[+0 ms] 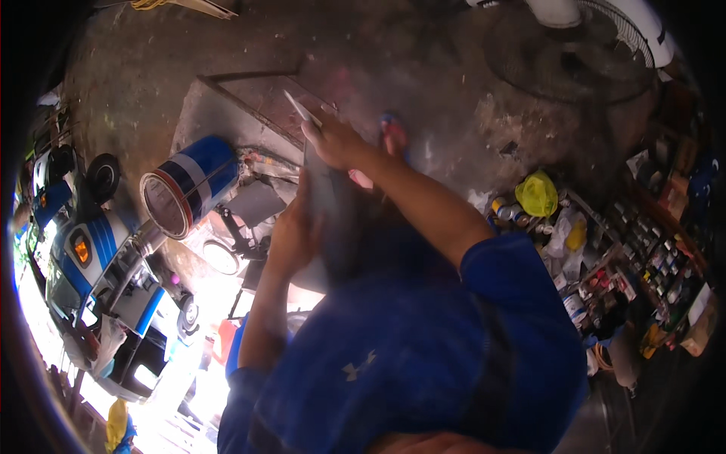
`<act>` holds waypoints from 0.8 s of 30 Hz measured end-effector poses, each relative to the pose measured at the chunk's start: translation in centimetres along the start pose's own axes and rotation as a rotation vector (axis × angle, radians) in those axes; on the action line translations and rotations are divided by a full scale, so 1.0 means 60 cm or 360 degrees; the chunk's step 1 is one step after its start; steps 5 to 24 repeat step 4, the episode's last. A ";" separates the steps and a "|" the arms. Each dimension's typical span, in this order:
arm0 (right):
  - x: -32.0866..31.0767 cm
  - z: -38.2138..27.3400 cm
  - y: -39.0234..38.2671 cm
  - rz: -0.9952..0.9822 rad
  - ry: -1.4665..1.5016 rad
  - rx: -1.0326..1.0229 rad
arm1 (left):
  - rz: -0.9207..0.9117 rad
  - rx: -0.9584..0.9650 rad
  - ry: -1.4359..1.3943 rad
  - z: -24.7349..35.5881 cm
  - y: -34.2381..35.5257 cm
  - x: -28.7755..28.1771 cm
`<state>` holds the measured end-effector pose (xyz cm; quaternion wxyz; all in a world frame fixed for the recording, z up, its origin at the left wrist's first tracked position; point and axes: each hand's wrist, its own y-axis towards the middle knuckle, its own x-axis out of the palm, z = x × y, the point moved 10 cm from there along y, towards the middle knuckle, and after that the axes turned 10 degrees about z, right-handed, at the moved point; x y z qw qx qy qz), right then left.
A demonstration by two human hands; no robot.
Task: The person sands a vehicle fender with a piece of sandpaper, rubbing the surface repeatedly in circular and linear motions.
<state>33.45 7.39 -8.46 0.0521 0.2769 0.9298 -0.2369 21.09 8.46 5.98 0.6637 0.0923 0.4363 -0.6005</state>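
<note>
My right hand (336,142) reaches forward, its fingers closed on a pale, thin, flat strip (299,106) that narrows toward its far end. Its exact kind does not show. Below it, my left hand (293,233) rests against the left edge of a dark grey, flat panel-like piece (324,204), which is blurred. The left fingers are smeared and partly hidden, so their grip is unclear. Left of that hand lies a blue and white drum (204,168) on its side, its round end toward the lower left.
A metal frame (249,76) lies on the concrete floor ahead. At far right stands a large fan (571,57). A yellow plastic bag (537,194) sits beside shelves (643,257) crowded with cans and small parts. On the left is a blue-striped white vehicle (94,246).
</note>
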 end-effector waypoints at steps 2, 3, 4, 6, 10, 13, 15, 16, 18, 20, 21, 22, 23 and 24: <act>0.041 -0.017 -0.104 0.0023 -0.0250 -0.0286 | -0.0067 -0.0214 0.0017 -0.031 -0.009 -0.002; 0.052 -0.037 -0.206 0.0026 -0.0507 -0.0493 | -0.0080 -0.0277 0.0017 -0.045 -0.011 -0.002; 0.043 -0.043 -0.195 0.0035 -0.0513 -0.0517 | -0.0031 -0.0195 0.0014 -0.038 -0.010 -0.007; 0.043 -0.043 -0.195 0.0035 -0.0513 -0.0517 | -0.0031 -0.0195 0.0014 -0.038 -0.010 -0.007; 0.043 -0.043 -0.195 0.0035 -0.0513 -0.0517 | -0.0031 -0.0195 0.0014 -0.038 -0.010 -0.007; 0.043 -0.043 -0.195 0.0035 -0.0513 -0.0517 | -0.0031 -0.0195 0.0014 -0.038 -0.010 -0.007; 0.043 -0.043 -0.195 0.0035 -0.0513 -0.0517 | -0.0031 -0.0195 0.0014 -0.038 -0.010 -0.007; 0.043 -0.043 -0.195 0.0035 -0.0513 -0.0517 | -0.0031 -0.0195 0.0014 -0.038 -0.010 -0.007; 0.043 -0.043 -0.195 0.0035 -0.0513 -0.0517 | -0.0031 -0.0195 0.0014 -0.038 -0.010 -0.007; 0.043 -0.043 -0.195 0.0035 -0.0513 -0.0517 | -0.0031 -0.0195 0.0014 -0.038 -0.010 -0.007; 0.043 -0.043 -0.195 0.0035 -0.0513 -0.0517 | -0.0031 -0.0195 0.0014 -0.038 -0.010 -0.007; 0.043 -0.043 -0.195 0.0035 -0.0513 -0.0517 | -0.0031 -0.0195 0.0014 -0.038 -0.010 -0.007; 0.043 -0.043 -0.195 0.0035 -0.0513 -0.0517 | -0.0031 -0.0195 0.0014 -0.038 -0.010 -0.007; 0.043 -0.043 -0.195 0.0035 -0.0513 -0.0517 | -0.0031 -0.0195 0.0014 -0.038 -0.010 -0.007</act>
